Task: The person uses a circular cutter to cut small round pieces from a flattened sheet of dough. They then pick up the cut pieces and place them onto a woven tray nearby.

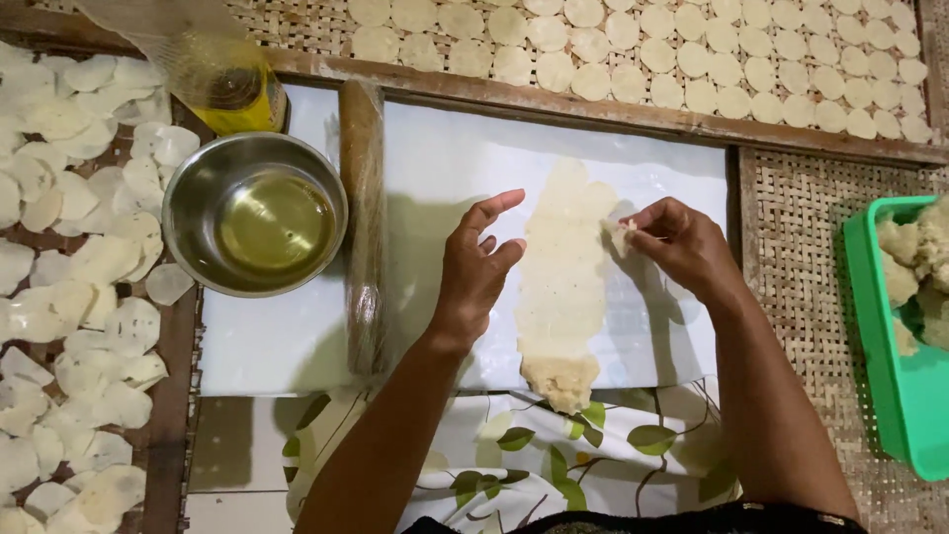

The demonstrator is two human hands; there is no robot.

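Pinched in the right hand [682,242] fingers [641,222] is a small crumbly dough scrap [623,235] — beside a long, pale, flattened dough strip [563,287] on the smooth white bench [445,158]. Left hand [474,267] hovers with fingers loosely spread, empty. Leftward lie a wooden rolling pin [363,227] and a shiny steel bowl of oil [255,213].

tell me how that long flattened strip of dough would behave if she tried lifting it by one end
The dough strip looks rolled very thin, so it would probably droop and stretch, not stay stiff. The right hand holds a small pinched-off bit, suggesting it tears easily. The thicker lump at its near end would likely hold together better.
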